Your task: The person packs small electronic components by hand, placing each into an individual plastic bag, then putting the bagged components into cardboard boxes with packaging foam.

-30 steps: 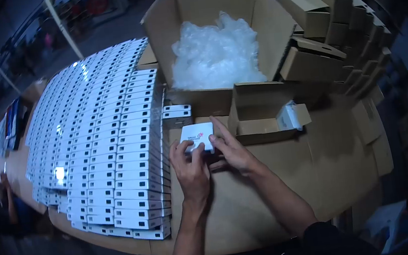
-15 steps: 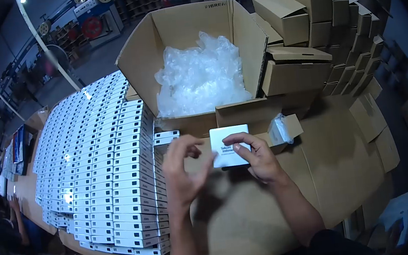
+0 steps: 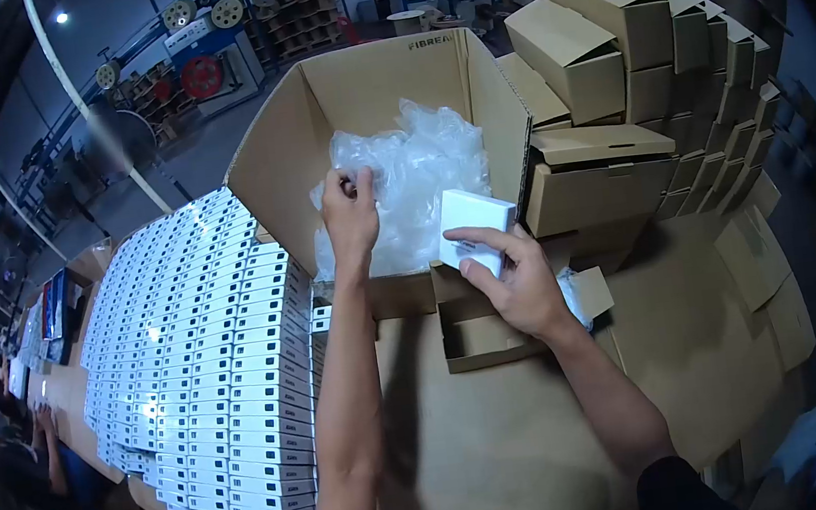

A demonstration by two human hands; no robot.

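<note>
In my right hand [image 3: 522, 282] is a small white square box [image 3: 475, 222], tilted, with the thumb and fingers wrapped round its near side. My left hand [image 3: 351, 216] is inside the large open cardboard carton [image 3: 271, 160], over the left part of a heap of clear plastic bags [image 3: 423, 168]. Its fingers are curled together against the bags; whether a bag is pinched in them is hidden. Below the white box stands a small open brown carton [image 3: 485, 357], with a plastic-wrapped item [image 3: 571, 297] at its right end, partly behind my right hand.
Stacked white boxes [image 3: 196, 380] fill the table's left side. Brown cardboard boxes [image 3: 593, 27] are piled at the back right, and flattened cardboard [image 3: 686, 354] covers the table's right. At far left another person's arm [image 3: 53, 452] shows. Machines with reels [image 3: 204, 52] stand behind.
My left hand has left the white box and moved up and forward into the large carton. My right hand has raised the box, shifted it right and tilted it. The view has tipped upward slightly.
</note>
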